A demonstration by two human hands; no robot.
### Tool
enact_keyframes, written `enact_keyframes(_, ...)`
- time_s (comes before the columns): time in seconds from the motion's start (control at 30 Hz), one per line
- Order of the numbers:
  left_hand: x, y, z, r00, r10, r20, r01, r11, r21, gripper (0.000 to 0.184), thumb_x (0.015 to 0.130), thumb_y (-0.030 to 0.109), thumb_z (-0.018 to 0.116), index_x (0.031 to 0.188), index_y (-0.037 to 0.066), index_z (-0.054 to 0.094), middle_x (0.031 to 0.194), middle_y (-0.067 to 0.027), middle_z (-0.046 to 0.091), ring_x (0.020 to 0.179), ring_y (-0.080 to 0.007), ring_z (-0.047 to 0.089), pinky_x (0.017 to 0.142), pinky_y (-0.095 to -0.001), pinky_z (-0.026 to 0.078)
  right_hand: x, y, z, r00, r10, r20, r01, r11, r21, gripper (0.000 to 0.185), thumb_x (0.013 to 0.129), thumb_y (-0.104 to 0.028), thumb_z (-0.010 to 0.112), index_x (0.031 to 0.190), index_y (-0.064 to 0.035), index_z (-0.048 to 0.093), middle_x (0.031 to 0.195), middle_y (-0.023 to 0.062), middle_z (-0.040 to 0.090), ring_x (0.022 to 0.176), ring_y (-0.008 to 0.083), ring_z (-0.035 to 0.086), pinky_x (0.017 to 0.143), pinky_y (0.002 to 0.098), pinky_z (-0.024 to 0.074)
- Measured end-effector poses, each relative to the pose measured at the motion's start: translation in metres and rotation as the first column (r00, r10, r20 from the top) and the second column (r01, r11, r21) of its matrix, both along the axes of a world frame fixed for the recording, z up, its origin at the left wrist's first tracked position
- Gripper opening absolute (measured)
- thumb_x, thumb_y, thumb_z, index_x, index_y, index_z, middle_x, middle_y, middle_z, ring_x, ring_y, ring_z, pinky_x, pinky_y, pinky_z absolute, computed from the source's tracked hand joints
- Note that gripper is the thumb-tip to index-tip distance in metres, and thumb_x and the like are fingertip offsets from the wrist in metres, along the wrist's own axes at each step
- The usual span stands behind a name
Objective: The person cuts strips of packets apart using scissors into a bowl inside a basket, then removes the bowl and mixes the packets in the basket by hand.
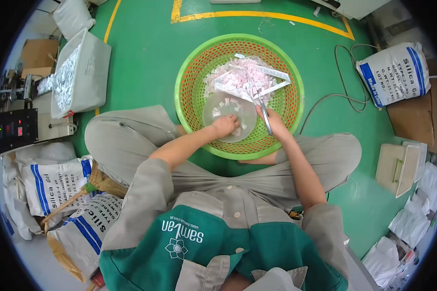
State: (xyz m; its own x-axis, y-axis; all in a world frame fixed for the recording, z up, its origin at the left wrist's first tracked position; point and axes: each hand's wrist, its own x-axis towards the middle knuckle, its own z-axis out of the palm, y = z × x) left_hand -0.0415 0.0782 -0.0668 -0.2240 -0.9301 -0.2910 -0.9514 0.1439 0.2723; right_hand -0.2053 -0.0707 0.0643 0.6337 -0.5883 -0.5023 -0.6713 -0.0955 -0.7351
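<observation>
A green plastic basket (180,99) with an orange-red perforated wall stands on the floor between my crossed legs. Inside it lies a pile of small pink and white sachets (243,72), with a joined strip of white sachets (278,74) on top. A translucent round bowl (210,109) rests in the near part of the basket, with several small white packets (223,103) in it. My left hand (226,125) reaches into this bowl, its fingers curled down among the packets; what they pinch is hidden. Metal scissors (264,112) are in my right hand (273,123), blades pointing toward the pile and strip.
A white bin (94,72) full of small sachets stands at left, above a black control panel (13,131). Silica gel sacks (395,72) sit at right and lower left, near a straw broom (102,182). A grey cable (325,97) loops across the green floor.
</observation>
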Motion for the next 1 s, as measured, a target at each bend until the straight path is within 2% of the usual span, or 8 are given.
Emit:
enact_keyframes(0.1, 0.009, 0.01, -0.005, 0.983, 0.082, -0.166, -0.071, 0.995, 0.073, 0.035, 0.072, 0.017, 0.065, 0.106, 0.009, 0.061, 0.104, -0.0139, 0.06, 0.089, -0.031, 0.063, 0.072, -0.0368, 0.052, 0.001, -0.003, -0.015, 0.999, 0.028, -0.023, -0.028, 1.0, 0.005, 0.08, 0.084, -0.068, 0.045, 0.091, 0.01, 0.06, 0.081, 0.0196, 0.061, 0.076, 0.0248, 0.056, 0.074, 0.0353, 0.0443)
enact_keyframes(0.2, 0.015, 0.006, -0.02, 0.797, 0.356, -0.488, -0.377, 0.924, 0.059, 0.013, 0.077, 0.014, 0.063, 0.089, 0.009, 0.066, 0.081, -0.011, 0.065, 0.078, -0.0233, 0.064, 0.072, -0.033, 0.051, -0.002, 0.0, -0.019, 0.999, -0.018, 0.027, 0.019, 1.0, -0.023, 0.08, 0.084, -0.068, 0.045, 0.089, 0.0096, 0.061, 0.078, 0.0184, 0.06, 0.073, 0.0236, 0.055, 0.071, 0.0355, 0.0444)
enact_keyframes(0.3, 0.022, -0.017, 0.023, 0.373, 0.735, -0.566, -0.552, 0.666, 0.501, 0.012, 0.084, 0.017, 0.061, 0.081, 0.006, 0.065, 0.07, -0.0072, 0.064, 0.071, -0.0153, 0.062, 0.066, -0.0294, 0.049, -0.004, 0.002, -0.004, 1.0, -0.01, 0.019, 0.011, 1.0, -0.01, 0.079, 0.084, -0.068, 0.046, 0.088, 0.0092, 0.061, 0.077, 0.0178, 0.06, 0.072, 0.0235, 0.056, 0.071, 0.0356, 0.0449)
enact_keyframes(0.43, 0.041, -0.047, 0.031, -0.141, 0.721, -0.678, -0.467, 0.556, 0.688, 0.017, 0.089, 0.025, 0.061, 0.081, 0.009, 0.061, 0.074, 0.0032, 0.058, 0.067, -0.0077, 0.054, 0.063, -0.0238, 0.045, -0.004, -0.001, -0.005, 0.996, 0.06, -0.067, -0.06, 0.998, 0.006, 0.076, 0.081, -0.066, 0.05, 0.1, 0.006, 0.063, 0.094, 0.0245, 0.064, 0.089, 0.0361, 0.062, 0.08, 0.0404, 0.0468)
enact_keyframes(0.6, 0.054, -0.066, 0.063, -0.248, 0.721, -0.646, -0.43, 0.516, 0.741, 0.018, 0.089, 0.026, 0.06, 0.087, 0.008, 0.061, 0.078, 0.0022, 0.057, 0.065, -0.0084, 0.054, 0.064, -0.0232, 0.05, -0.002, 0.0, 0.001, 0.971, 0.225, -0.078, -0.233, 0.966, -0.108, 0.072, 0.08, -0.064, 0.052, 0.103, 0.0031, 0.062, 0.097, 0.0238, 0.064, 0.092, 0.0394, 0.061, 0.082, 0.0453, 0.0462)
enact_keyframes(0.8, 0.058, -0.069, 0.083, 0.371, 0.64, -0.674, -0.452, 0.758, 0.471, 0.027, 0.089, 0.028, 0.061, 0.088, 0.002, 0.067, 0.078, -0.0004, 0.061, 0.07, -0.0077, 0.056, 0.06, -0.0255, 0.052, -0.005, 0.009, 0.005, 0.977, 0.195, -0.082, -0.211, 0.878, -0.43, 0.07, 0.079, -0.065, 0.053, 0.091, 0.0036, 0.064, 0.086, 0.0257, 0.063, 0.083, 0.039, 0.062, 0.076, 0.0463, 0.0475)
enact_keyframes(0.9, 0.056, -0.07, 0.085, 0.251, 0.678, -0.691, -0.469, 0.709, 0.526, 0.025, 0.087, 0.025, 0.063, 0.092, 0.001, 0.068, 0.078, -0.001, 0.061, 0.069, -0.0112, 0.058, 0.06, -0.025, 0.052, 0.0, 0.0, 0.008, 0.96, 0.162, -0.227, -0.209, 0.958, -0.199, 0.069, 0.079, -0.065, 0.053, 0.081, 0.0029, 0.065, 0.076, 0.0245, 0.063, 0.075, 0.04, 0.062, 0.071, 0.0458, 0.0481)
enact_keyframes(1.0, 0.058, -0.073, 0.077, -0.032, 0.71, -0.704, -0.438, 0.623, 0.648, 0.021, 0.089, 0.022, 0.061, 0.093, 0.001, 0.065, 0.085, -0.0015, 0.062, 0.076, -0.0095, 0.059, 0.068, -0.024, 0.053, -0.002, -0.004, 0.006, 0.97, 0.132, -0.203, -0.185, 0.945, -0.268, 0.069, 0.081, -0.063, 0.053, 0.08, 0.005, 0.065, 0.065, 0.0211, 0.061, 0.064, 0.037, 0.062, 0.064, 0.043, 0.0469)
